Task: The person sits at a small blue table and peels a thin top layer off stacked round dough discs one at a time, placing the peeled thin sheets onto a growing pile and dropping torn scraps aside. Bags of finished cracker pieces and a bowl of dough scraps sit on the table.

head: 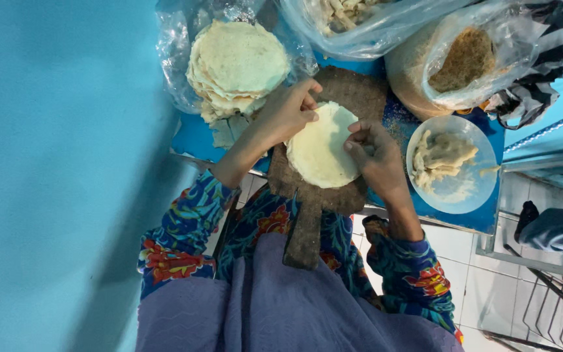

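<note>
Round pale wrapper sheet (320, 151) is lying flat on the dark wooden paddle board (333, 140), roughly at its centre, the board's handle pointing back toward the person's lap. The sheet is looking thin, limp and light; likely to tear or crease if pulled from one spot (my judgement, going by how it drapes and folds at the upper edge). Best taken at the rim with fingertips on two sides, not pinched in the middle.

Left hand (286, 112) is pinching the sheet's upper-left edge, thumb and fingers closed on it. Right hand (374, 153) is pressing on the right edge, fingers curled down onto the sheet; whether it is actually gripping or only holding it flat, I cannot tell.

Working outward: a stack of the same wrappers (236, 65) is sitting in a clear plastic bag just beyond the left hand. A light blue bowl (483, 189) is holding pale shredded filling (441, 156), just beside the right hand. Beyond that, a bag of brown crumbs (464, 58), and another clear bag (360, 23) of pale strips at the far edge. Everything is resting on a blue table (193, 140). Another person's leg and shoe (555, 228) is showing at the right, apart from the work.
</note>
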